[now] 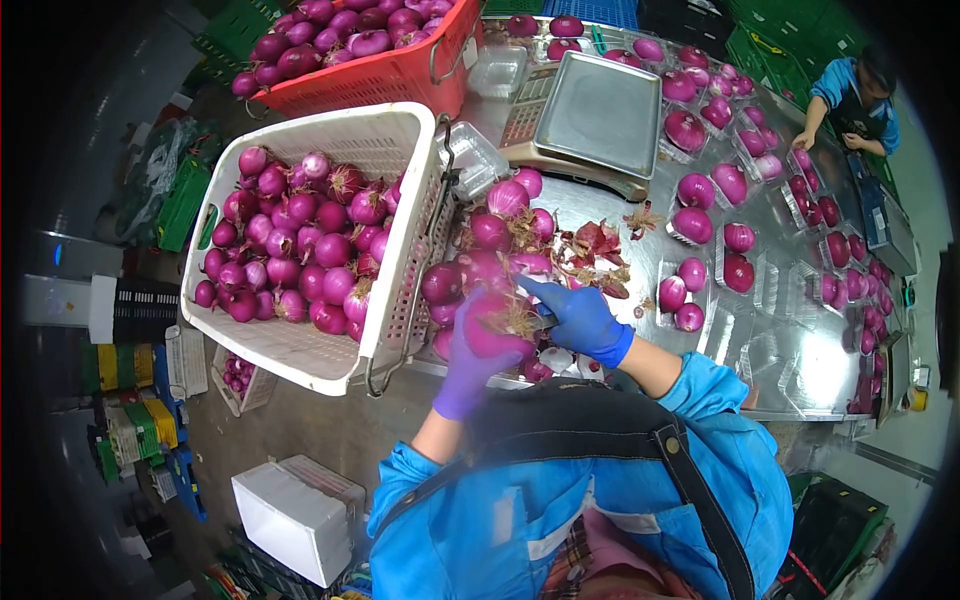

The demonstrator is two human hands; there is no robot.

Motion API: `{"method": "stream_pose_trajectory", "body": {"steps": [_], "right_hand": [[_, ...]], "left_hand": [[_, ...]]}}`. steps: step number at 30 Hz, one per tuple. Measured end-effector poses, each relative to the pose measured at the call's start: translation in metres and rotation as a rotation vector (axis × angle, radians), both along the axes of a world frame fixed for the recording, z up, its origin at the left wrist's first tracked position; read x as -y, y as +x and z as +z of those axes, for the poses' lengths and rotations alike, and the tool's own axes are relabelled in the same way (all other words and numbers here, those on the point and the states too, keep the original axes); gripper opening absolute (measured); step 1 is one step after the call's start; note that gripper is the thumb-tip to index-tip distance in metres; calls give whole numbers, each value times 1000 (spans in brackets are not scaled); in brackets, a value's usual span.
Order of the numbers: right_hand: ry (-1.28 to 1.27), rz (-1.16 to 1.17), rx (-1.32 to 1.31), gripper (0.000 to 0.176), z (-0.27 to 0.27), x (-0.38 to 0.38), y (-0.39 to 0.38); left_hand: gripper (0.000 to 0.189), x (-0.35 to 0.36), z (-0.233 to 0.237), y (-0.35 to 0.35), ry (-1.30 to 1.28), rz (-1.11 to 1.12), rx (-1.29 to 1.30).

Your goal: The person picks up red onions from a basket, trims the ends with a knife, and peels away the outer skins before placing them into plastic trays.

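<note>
My left hand, in a purple-blue glove, is wrapped round a red onion with dry roots, near the table's front edge. Close on its right, my right hand, in a blue glove, is closed on a small knife, whose blade lies beside the onion. Part of the knife is hidden by the fingers. More red onions lie just beyond my hands, with loose peelings to their right. A white basket full of red onions stands on the left.
A scale stands behind the peelings. Clear trays and packed onions spread over the metal table's right side. A red crate of onions is at the back left. A person works at the far right.
</note>
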State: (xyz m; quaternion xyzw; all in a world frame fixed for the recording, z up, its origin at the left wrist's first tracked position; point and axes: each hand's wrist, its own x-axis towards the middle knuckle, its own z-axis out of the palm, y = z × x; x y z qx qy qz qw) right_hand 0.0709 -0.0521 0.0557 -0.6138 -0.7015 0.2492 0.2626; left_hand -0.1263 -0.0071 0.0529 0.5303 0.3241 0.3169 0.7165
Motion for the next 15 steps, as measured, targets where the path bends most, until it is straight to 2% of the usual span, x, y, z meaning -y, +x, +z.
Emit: {"method": "stream_pose_trajectory", "body": {"steps": [2,3,6,7,8,9,10,11,12,13,14,15], "right_hand": [[-38,-12,40,74,-2,-3,-4],[-75,-24,79,73,-3,-4,-6],[-82,-121,187,74,-44,-6,12],[-2,-219,101,69,-54,-2,28],[-38,-262,132,66,-66,8,38],[-71,-300,169,63,-63,9,43],[-69,-292,171,63,-63,6,46],[-254,-207,267,59,-64,8,47],[-440,-126,359,55,-60,10,46],[-446,-138,354,55,-57,14,44],[-369,-141,109,57,-53,14,41],[-285,-139,-129,60,-47,11,40]], "left_hand": [[95,1,-6,-4,157,-26,-110],[95,2,-2,-3,156,-24,-111],[91,6,4,-5,28,-45,-11],[89,5,-4,-11,4,4,-1],[88,1,-9,-13,-10,59,16],[88,-3,-7,-12,3,72,24],[83,-3,-5,-12,-131,110,34],[79,-1,-5,-14,-272,139,37],[79,0,-9,-16,-276,130,31],[74,1,-17,-17,-389,121,123],[69,-2,-22,-14,-495,111,222],[69,-4,-23,-9,-491,98,228]]}}
